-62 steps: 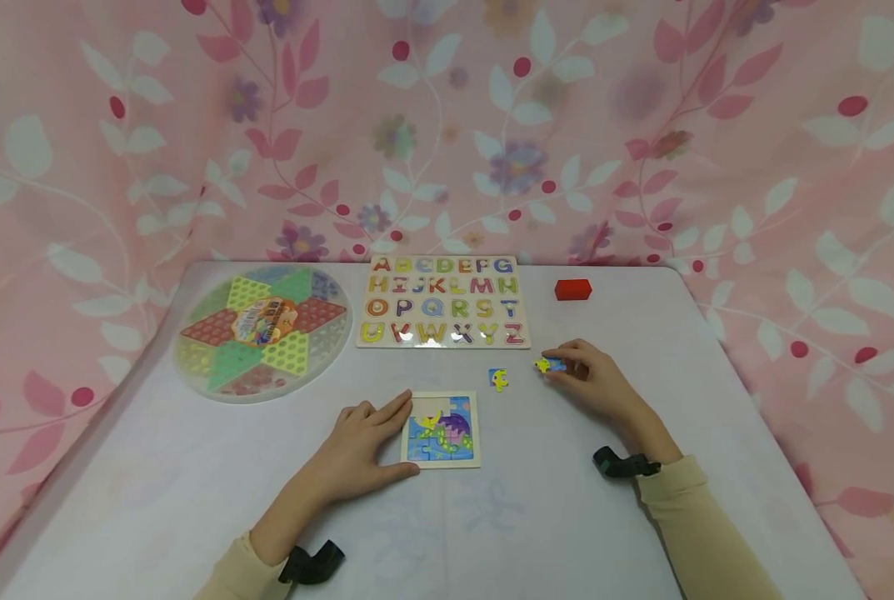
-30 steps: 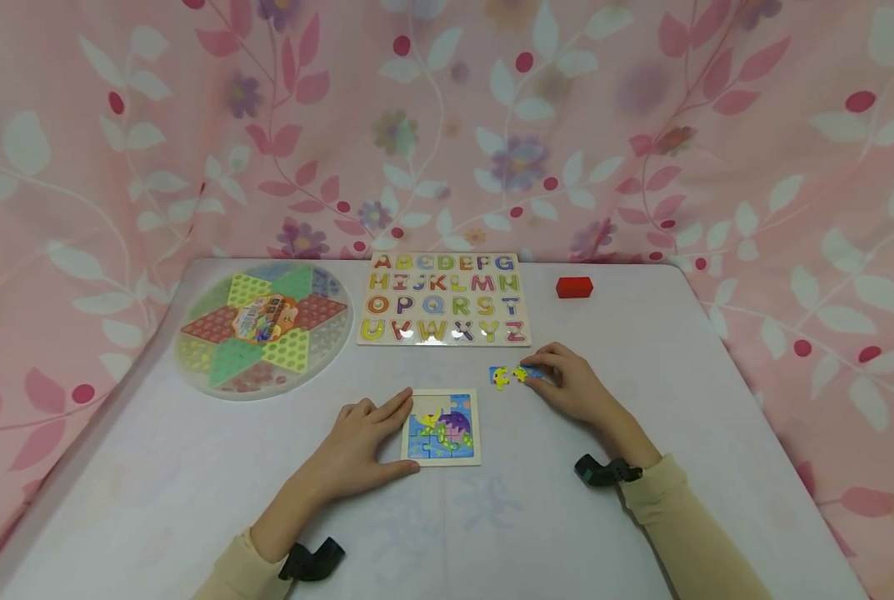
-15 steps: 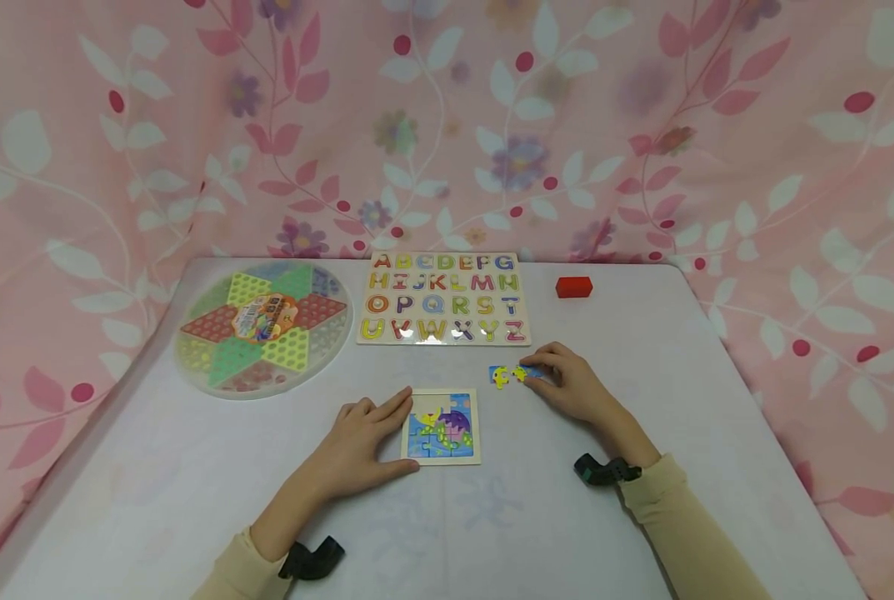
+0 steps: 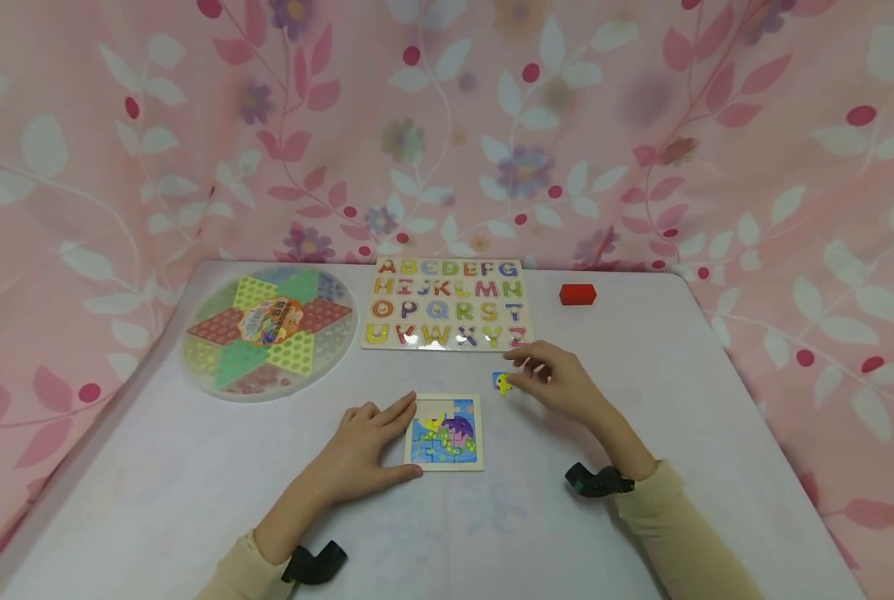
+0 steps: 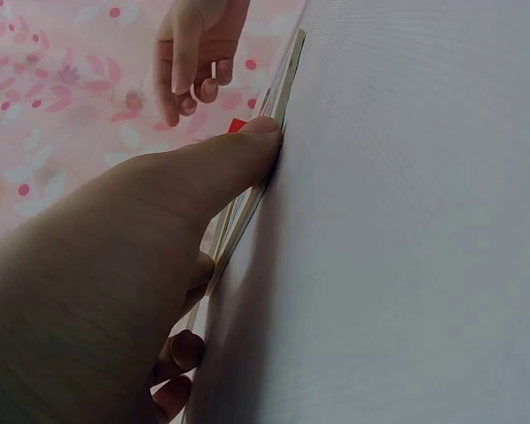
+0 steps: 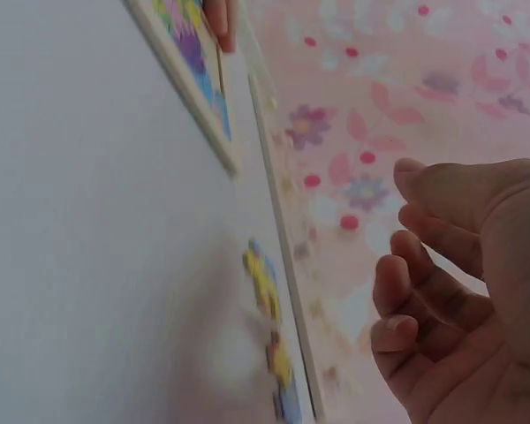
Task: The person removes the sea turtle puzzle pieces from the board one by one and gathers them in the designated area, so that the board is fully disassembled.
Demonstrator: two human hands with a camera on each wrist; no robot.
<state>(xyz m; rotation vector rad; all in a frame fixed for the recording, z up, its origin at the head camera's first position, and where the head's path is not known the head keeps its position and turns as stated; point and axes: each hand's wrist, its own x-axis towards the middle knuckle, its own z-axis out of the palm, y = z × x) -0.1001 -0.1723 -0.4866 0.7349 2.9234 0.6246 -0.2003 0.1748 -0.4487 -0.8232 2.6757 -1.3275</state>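
Right of the frame's centre, the released right grip [image 4: 559,383] hangs above two puzzle pieces [image 4: 501,382]; the unclenched left grip [image 4: 358,452] touches the puzzle tray [image 4: 480,433].

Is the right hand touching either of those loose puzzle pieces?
Apart. The right wrist view shows clear space between the right hand and both loose puzzle pieces, which lie on the white tabletop.

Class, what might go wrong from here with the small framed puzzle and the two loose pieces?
One: the two loose pieces lie close together, so the right hand, hovering near them, might nudge one while picking up the other.
Two: the puzzle frame could slide if the left hand at its left side lets go.
Three: a piece might be turned the wrong way for the gap.
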